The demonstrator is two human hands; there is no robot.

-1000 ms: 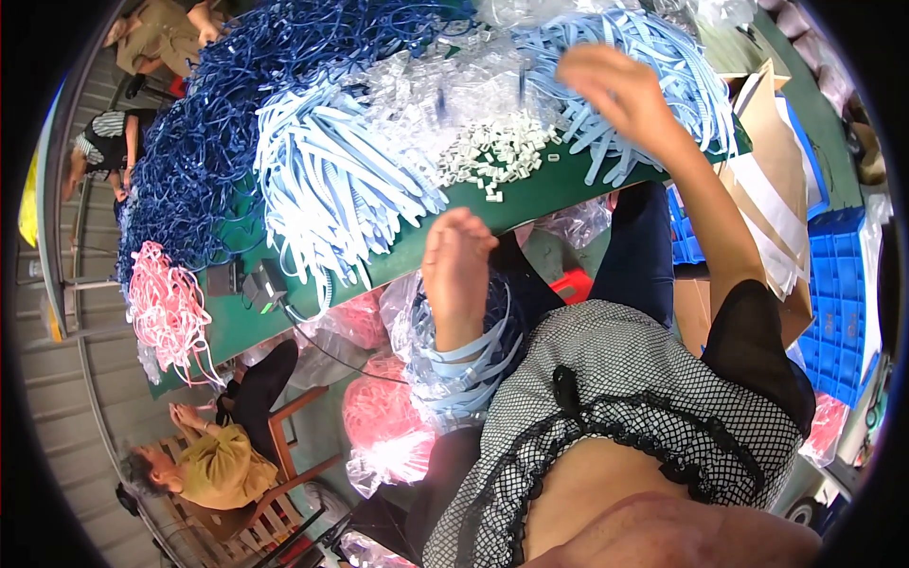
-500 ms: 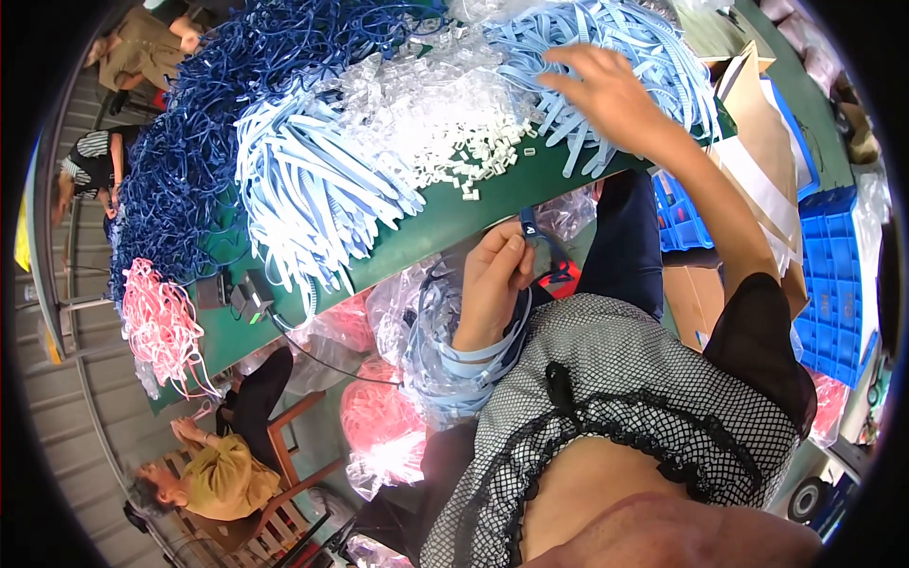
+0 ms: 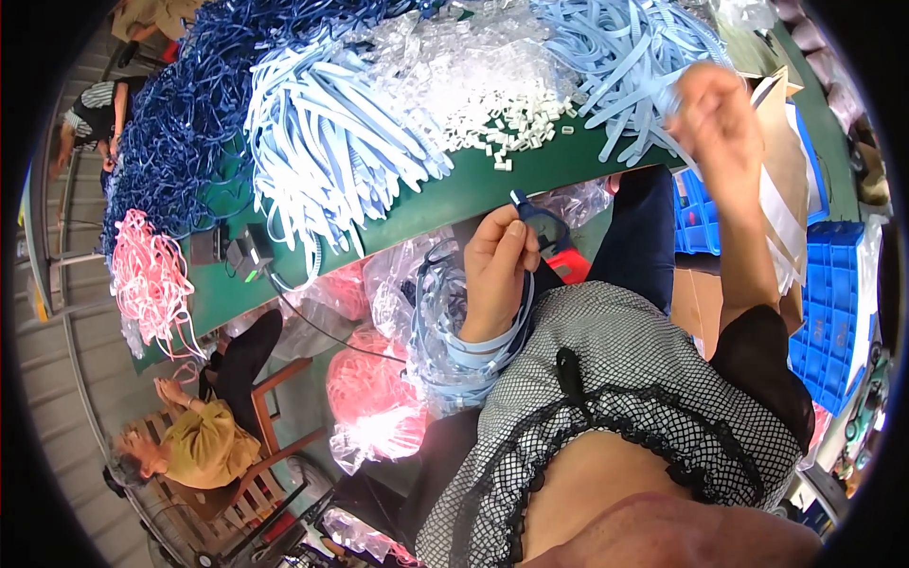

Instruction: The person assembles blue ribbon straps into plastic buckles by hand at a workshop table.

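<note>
My left hand is closed in a pinch on a dark blue strap, whose loop curves out to the right of the fingers. Around my left wrist hang several light blue loops, some with darker bits on them. At the right, my right hand is raised off the table's front edge and blurred. Its fingers are curled, and a light blue strap trails from them. Close beside it spreads a pile of light blue straps.
Small white clips and clear plastic pieces lie mid-table. A second light blue bundle, dark blue cords and pink cords fill the left. Blue crates stand at right. A person sits lower left.
My right hand has left the light blue pile and swung right and toward me, its spread fingers now curled with a strap. My left hand stays nearly in place; the dark blue loop shows more.
</note>
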